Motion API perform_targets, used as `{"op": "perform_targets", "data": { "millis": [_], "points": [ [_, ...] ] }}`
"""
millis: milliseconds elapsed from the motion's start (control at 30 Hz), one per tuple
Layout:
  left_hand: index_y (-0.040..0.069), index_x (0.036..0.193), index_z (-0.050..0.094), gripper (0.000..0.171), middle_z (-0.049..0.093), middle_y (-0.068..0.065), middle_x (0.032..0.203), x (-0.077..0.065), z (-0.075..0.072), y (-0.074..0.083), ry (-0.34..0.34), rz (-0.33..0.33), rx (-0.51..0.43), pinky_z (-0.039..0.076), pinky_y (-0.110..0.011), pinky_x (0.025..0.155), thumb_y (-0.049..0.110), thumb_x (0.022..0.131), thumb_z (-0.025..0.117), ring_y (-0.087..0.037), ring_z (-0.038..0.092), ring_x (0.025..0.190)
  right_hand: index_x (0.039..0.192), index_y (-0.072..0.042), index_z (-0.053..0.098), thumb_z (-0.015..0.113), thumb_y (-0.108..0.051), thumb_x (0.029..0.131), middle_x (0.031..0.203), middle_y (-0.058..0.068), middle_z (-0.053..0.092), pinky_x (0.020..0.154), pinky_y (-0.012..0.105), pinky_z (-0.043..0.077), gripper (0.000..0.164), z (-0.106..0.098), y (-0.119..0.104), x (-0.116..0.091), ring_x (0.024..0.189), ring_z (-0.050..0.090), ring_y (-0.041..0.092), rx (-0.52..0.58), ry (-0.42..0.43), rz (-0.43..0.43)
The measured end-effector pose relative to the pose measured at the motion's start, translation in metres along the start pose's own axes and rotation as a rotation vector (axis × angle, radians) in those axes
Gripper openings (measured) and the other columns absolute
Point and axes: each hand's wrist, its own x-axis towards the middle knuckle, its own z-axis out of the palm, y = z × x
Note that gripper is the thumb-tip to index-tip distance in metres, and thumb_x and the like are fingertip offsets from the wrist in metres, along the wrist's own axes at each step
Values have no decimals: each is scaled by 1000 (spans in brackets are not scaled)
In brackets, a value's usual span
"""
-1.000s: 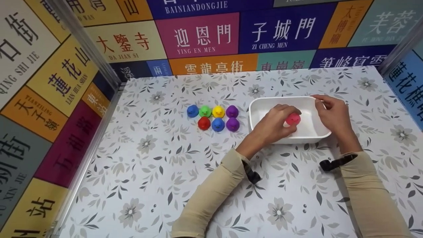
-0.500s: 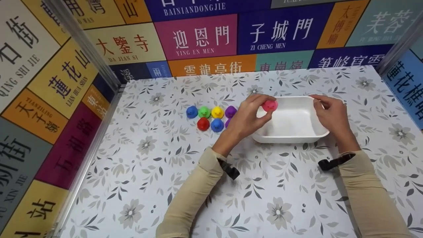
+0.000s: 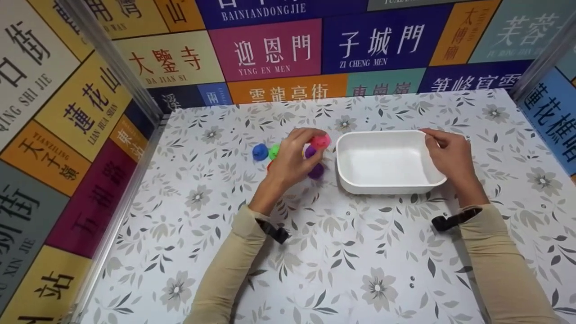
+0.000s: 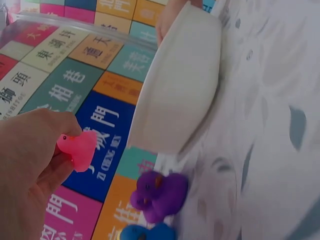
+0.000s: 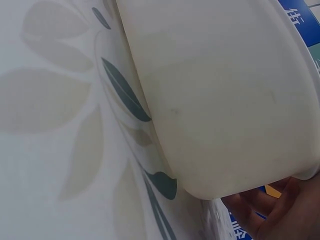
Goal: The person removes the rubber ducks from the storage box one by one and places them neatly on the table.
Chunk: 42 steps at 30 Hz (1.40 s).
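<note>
In the head view my left hand [image 3: 292, 157] pinches a pink rubber duck [image 3: 321, 141] between thumb and fingers, above the cluster of ducks. The pink duck [image 4: 80, 149] also shows in the left wrist view. Below it two purple ducks [image 4: 162, 195] sit close together, with a blue duck [image 4: 147, 233] beside them. A blue duck [image 3: 259, 152] and part of a green duck [image 3: 273, 151] show left of my hand; the others are mostly hidden behind it. My right hand [image 3: 452, 157] grips the right rim of a white plastic tub [image 3: 389, 186], whose inside shows no ducks.
The table is covered with a white floral cloth [image 3: 378, 288]. Panels with large printed characters [image 3: 265, 49] stand behind it and along the left side [image 3: 72, 112]. The tub's outer wall [image 5: 225, 110] fills much of the right wrist view.
My left hand has lifted the pink duck out of the tub and carried it left, over the ducks. The right hand stays at the tub's rim.
</note>
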Motion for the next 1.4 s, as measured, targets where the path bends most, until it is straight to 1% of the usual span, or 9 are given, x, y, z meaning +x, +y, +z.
{"op": "perform_targets", "data": {
  "millis": [233,367,500,700,867,967,1167,1300,1400],
  "points": [
    [11,129,74,31,76,-5,130,-12,-22,-21,39,-45,21,57,-28,107,15,99,78,-19,69,119,141,-19,74,55,-40,111,135,20,74,70,7,46,42,2,0,0,86,57,-19,40,3,-19],
    [10,129,74,32,75,-6,129,-15,-32,-30,60,-65,16,59,-27,104,14,98,79,-19,69,117,140,-18,75,55,-39,110,134,21,75,72,7,47,41,1,0,0,86,58,-20,46,6,-8],
    [8,128,74,31,75,-8,127,-19,-40,-38,73,-73,12,61,-32,104,14,98,80,-20,70,116,141,-18,74,55,-39,110,135,19,75,74,8,46,42,0,-1,-1,89,58,-19,45,3,1],
    [10,129,73,33,74,-7,131,-25,-50,-46,44,-134,23,60,-36,107,11,97,80,-21,70,121,140,-19,75,55,-40,110,136,18,75,74,8,48,41,-2,-3,-2,90,60,-16,42,2,30],
    [12,132,73,37,73,-6,133,-33,-58,-52,21,-195,41,58,-35,109,10,96,81,-20,69,121,139,-19,75,56,-40,110,134,19,76,72,8,49,41,-1,-3,-1,88,61,-17,46,1,28],
    [11,132,73,37,74,-7,132,-38,-63,-57,20,-197,61,58,-34,109,8,95,80,-21,69,120,140,-19,75,56,-39,110,133,19,76,72,7,48,40,0,-2,0,87,60,-19,50,3,15],
    [7,130,74,38,75,-11,127,-50,-73,-67,28,-175,61,60,-41,104,4,92,80,-24,69,114,141,-21,74,55,-39,110,132,19,76,69,7,48,40,2,-1,0,83,59,-20,50,7,4],
    [5,131,74,37,75,-12,127,-58,-78,-73,7,-165,38,61,-47,102,6,94,79,-24,69,111,140,-20,75,55,-39,111,131,19,76,69,7,48,40,1,-1,0,82,59,-21,46,12,3],
    [4,130,74,36,75,-11,127,-64,-82,-77,-13,-165,31,61,-45,103,8,95,79,-24,70,112,140,-21,75,55,-39,110,132,19,76,71,7,47,40,1,0,-1,84,58,-21,41,17,7]
  ]
}}
